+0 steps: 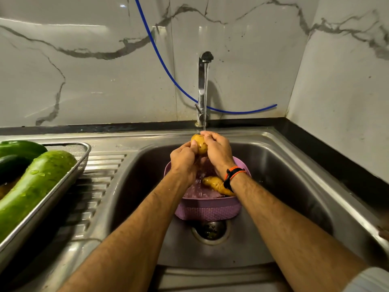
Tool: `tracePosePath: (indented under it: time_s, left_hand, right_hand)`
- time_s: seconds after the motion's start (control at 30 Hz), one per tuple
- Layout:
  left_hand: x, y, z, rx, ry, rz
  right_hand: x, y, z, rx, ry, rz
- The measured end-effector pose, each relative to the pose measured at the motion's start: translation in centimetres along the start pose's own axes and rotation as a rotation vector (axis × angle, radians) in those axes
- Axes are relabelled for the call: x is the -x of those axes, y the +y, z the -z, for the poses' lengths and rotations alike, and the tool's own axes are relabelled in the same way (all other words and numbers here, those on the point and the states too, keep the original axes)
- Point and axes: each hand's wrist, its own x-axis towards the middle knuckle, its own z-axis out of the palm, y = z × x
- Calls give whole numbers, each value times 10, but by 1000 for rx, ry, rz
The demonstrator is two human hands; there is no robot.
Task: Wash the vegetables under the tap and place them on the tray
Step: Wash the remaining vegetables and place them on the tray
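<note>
The potato [199, 143] is in the middle of the frame, just under the water stream [205, 95] that falls from the tap [202, 81], and above the sink [294, 165]. Its long axis runs almost up and down in the picture, with the rounded end pointing to the top. Both hands grasp it: the left hand [183, 160] presses on its left side, and the right hand [217, 149] closes over its right side and top, so the potato sits between the two grips. Below the hands, a second potato [216, 185] lies in the purple basket [208, 209] inside the sink, its long axis slanting to the lower right; the right wrist is nearer to it. The tray [69, 175] stands at the left edge of the frame on the draining board, well apart from the hands, and already carries a long green gourd [35, 186] and other dark green vegetables [19, 149]. I judge the washing is going on, and the next move must carry the potato to the left; the left hand is nearer to the tray.
</note>
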Motion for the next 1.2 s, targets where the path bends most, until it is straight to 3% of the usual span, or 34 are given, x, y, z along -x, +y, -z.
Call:
tracePosePath:
  time_s: [0.47, 0.7, 0.87, 1.03, 1.2]
  left_hand:
    - [-2, -5, 7, -165, -120, -107]
    - [0, -5, -4, 1, 18, -49]
    - [1, 0, 2, -6, -127, 73]
    - [-1, 0, -4, 60, -4, -9]
    - [-1, 0, 3, 43, -193, 105]
  right_hand:
    - [4, 3, 3, 178, -46, -87]
    - [11, -4, -10, 75, -27, 144]
    - [2, 0, 2, 31, -6, 86]
    - [8, -2, -10, 27, -13, 147]
    - [1, -2, 6, 1, -2, 49]
